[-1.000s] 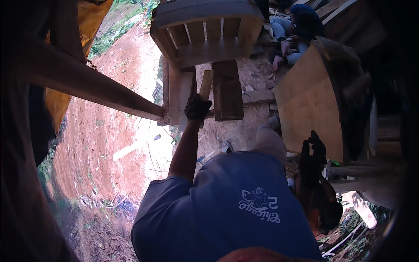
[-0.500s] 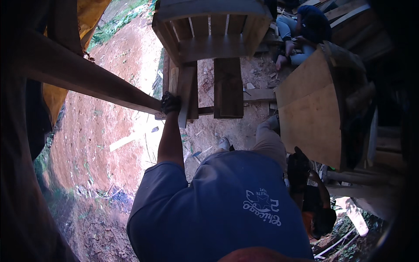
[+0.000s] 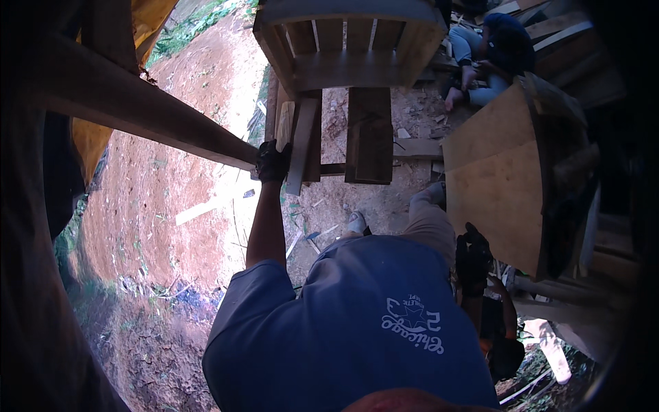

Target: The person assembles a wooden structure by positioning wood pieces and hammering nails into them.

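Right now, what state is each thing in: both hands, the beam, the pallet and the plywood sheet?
Left hand, black glove: closed around the beam's end.
Right hand, black glove: hanging by the hip, grip unclear.
Long wooden beam: raised, slanting.
Slatted wooden pallet: resting above ground on planks.
Pale plywood sheet: leaning, tilted.

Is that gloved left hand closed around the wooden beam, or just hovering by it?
Closed. The left hand wraps its dark glove around the end of the wooden beam, with no gap visible.

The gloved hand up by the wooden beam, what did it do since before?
The left hand slid left off the upright plank and now grips the end of the slanting beam. The right hand stayed low by the plywood sheet.
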The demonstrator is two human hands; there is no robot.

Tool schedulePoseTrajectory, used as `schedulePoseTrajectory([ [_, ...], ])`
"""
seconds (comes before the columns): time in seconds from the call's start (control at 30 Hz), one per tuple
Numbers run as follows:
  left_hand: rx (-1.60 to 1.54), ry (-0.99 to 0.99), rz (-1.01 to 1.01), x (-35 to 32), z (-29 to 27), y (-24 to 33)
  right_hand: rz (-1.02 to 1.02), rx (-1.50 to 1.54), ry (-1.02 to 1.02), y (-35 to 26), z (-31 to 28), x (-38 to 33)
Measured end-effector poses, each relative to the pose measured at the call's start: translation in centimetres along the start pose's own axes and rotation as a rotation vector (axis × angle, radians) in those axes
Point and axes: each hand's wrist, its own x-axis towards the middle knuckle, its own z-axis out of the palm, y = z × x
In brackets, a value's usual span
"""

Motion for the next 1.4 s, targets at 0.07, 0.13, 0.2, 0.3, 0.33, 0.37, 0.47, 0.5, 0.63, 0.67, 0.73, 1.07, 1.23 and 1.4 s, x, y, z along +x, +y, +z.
schedulePoseTrajectory([
  [0.07, 0.053, 0.061, 0.104, -2.6, -0.2, 3.0, 0.012, 0.007, -0.003, 0.1, 0.3, 0.0],
  [0.13, 0.106, 0.065, 0.174, -3.9, 0.6, 5.0, 0.026, 0.018, -0.005, -0.1, 0.6, 0.0],
  [0.2, 0.162, 0.013, 0.214, -4.5, 2.1, 5.8, -0.029, 0.004, -0.024, -0.4, 0.8, 0.1],
  [0.3, 0.254, 0.163, 0.062, -3.3, 4.9, 5.2, -0.112, -0.027, -0.023, -1.4, 0.7, 0.7],
  [0.33, 0.24, 0.146, 0.038, -3.1, 5.0, 5.3, -0.134, -0.036, -0.017, -1.5, 0.8, 0.8],
  [0.37, 0.225, 0.129, 0.013, -3.2, 4.9, 5.0, -0.158, -0.033, -0.01, -1.3, 1.0, 0.8],
  [0.47, 0.138, 0.085, -0.048, -3.0, 4.7, 3.8, -0.168, 0.001, -0.012, -1.0, 1.7, 0.9],
  [0.5, 0.106, 0.071, -0.067, -3.0, 4.7, 3.2, -0.128, 0.03, -0.028, -1.2, 1.8, 0.9],
  [0.63, -0.026, 0.011, -0.042, -3.4, 2.6, 9.2, -0.009, 0.034, -0.051, -0.2, 2.1, -0.5],
  [0.67, -0.086, 0.037, -0.005, -3.2, 3.2, 9.4, 0.007, 0.044, -0.058, -0.1, 2.1, -0.5],
  [0.73, -0.178, 0.05, 0.066, -1.9, 4.2, 11.5, 0.053, 0.052, -0.072, 0.2, 2.0, -0.7],
  [1.07, -0.07, -0.118, -0.114, 11.9, 9.6, 23.9, -0.145, -0.532, -0.099, 6.5, 3.0, -1.9],
  [1.23, 0.036, -0.148, -0.143, 15.1, 12.5, 24.9, -0.071, -0.257, -0.083, 8.1, 2.4, 3.2],
  [1.4, 0.132, -0.112, -0.182, 15.4, 14.0, 24.2, 0.035, 0.074, -0.088, 10.3, 2.3, 9.4],
])
